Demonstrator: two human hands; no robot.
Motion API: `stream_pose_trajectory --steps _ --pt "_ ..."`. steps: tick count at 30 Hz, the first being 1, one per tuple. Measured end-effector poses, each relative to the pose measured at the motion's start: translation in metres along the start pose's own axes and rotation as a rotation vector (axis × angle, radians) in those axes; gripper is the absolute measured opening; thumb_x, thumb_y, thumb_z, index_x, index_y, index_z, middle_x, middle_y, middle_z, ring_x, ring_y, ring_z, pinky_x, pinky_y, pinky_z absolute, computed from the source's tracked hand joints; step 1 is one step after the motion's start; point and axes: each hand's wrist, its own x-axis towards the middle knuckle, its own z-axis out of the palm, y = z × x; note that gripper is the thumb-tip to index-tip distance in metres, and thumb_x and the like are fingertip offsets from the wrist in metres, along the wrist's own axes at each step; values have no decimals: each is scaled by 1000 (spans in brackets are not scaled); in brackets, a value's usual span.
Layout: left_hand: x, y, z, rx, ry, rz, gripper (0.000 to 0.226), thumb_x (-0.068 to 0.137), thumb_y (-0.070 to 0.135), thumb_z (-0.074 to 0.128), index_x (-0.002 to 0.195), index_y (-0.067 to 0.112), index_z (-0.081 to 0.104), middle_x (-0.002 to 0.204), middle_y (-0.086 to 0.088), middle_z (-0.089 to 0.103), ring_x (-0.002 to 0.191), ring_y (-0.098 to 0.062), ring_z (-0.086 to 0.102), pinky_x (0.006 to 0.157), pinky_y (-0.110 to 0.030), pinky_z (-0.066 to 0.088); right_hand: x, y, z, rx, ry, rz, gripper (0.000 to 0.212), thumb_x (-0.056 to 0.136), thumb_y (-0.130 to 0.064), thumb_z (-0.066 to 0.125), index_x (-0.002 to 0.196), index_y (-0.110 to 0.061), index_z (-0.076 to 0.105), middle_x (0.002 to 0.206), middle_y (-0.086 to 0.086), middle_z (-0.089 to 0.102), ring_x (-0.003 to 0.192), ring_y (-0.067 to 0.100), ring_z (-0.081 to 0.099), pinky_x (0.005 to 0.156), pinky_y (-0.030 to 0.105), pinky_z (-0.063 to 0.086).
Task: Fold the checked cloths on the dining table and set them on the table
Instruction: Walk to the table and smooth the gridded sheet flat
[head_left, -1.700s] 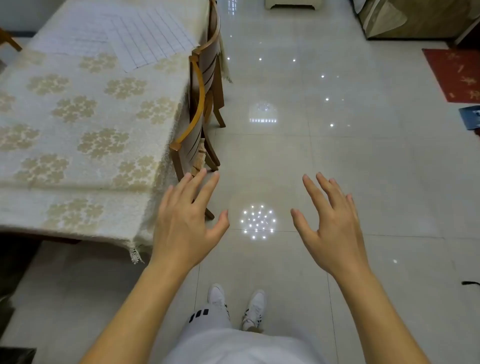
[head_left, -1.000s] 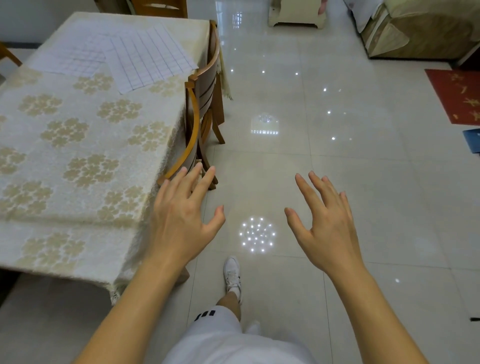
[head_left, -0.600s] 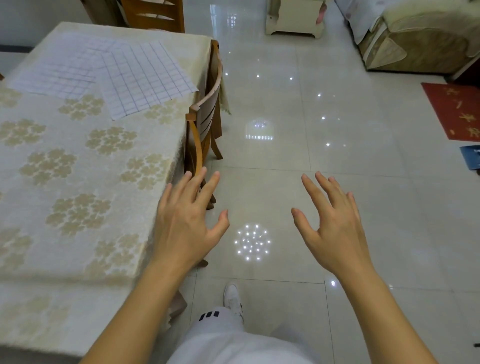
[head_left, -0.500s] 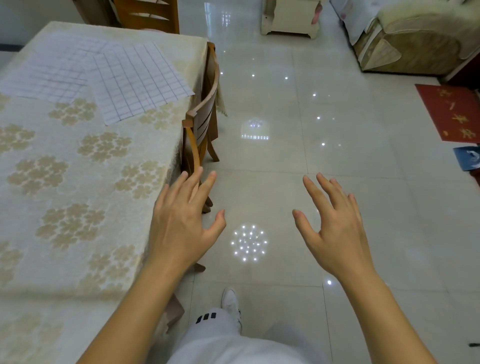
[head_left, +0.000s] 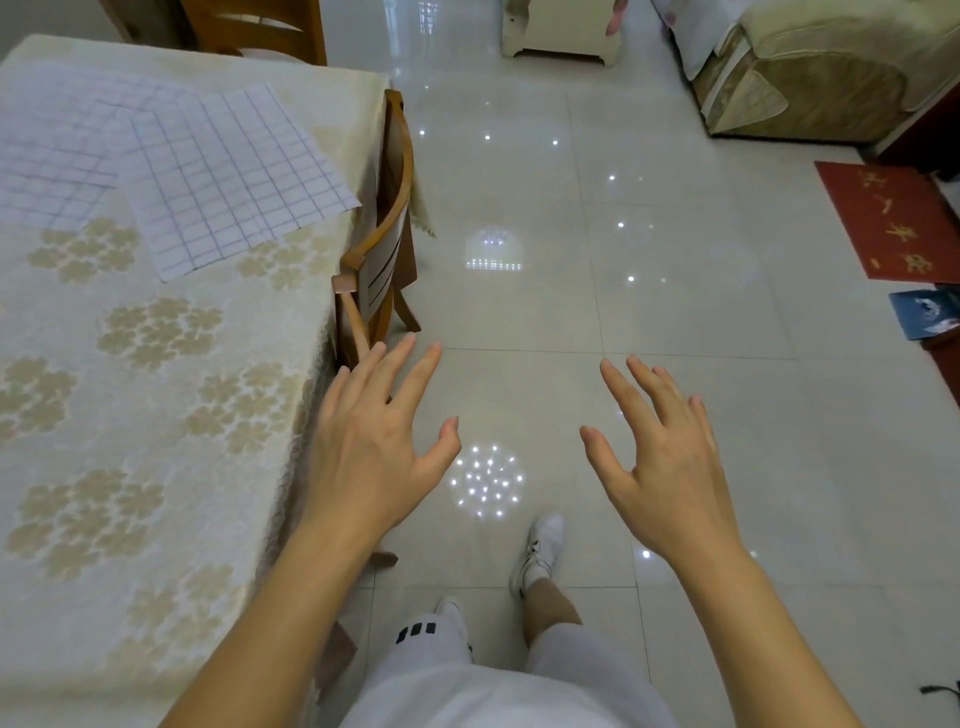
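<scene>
Two white checked cloths with thin purple grid lines, one nearer (head_left: 228, 176) and one farther (head_left: 49, 156), lie flat, unfolded and overlapping at the far end of the dining table (head_left: 156, 415), which is covered in a cream cloth with gold flowers; spread out, they look ready for folding. A wooden chair (head_left: 384, 228) is tucked against the table edge. Left hand (head_left: 374, 447) and right hand (head_left: 670, 457) hang over the glossy tiled floor, fingers spread, holding nothing, well apart from the cloths; approach judged pending. The red mat (head_left: 893, 223) carries gold characters, unreadable.
</scene>
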Motion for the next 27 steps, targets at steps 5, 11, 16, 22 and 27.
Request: stream_pose_trajectory --steps 5,11,16,22,27 --pt "46 14 12 19 13 -4 68 89 52 47 151 26 38 157 0 39 147 -21 31 119 -48 27 48 20 2 42 18 -28 61 93 -50 45 151 -29 37 157 0 36 148 22 26 121 50 16" --pt "117 47 33 49 1 -35 67 90 53 46 151 27 37 156 1 39 146 -21 31 118 -50 29 123 62 -9 66 0 -50 62 93 -52 42 151 -30 37 157 0 35 149 22 25 121 48 14" --pt "180 88 51 44 30 -47 65 89 50 49 149 25 42 153 -1 43 145 -23 35 116 -50 31 184 105 -28 53 -35 -72 63 94 -54 38 152 -31 34 159 -2 32 150 20 22 122 44 10" --pt "230 126 73 48 35 -42 66 89 50 49 150 25 41 154 0 42 145 -22 34 117 -51 31 238 148 -39 66 -25 -103 62 94 -53 39 151 -30 36 158 0 35 149 21 24 122 46 14" --pt "256 138 81 44 24 -56 66 89 51 47 149 25 42 154 1 42 145 -22 34 117 -51 31 266 167 -41 78 -32 -96 62 94 -53 39 151 -30 36 158 0 35 149 20 24 123 46 14"
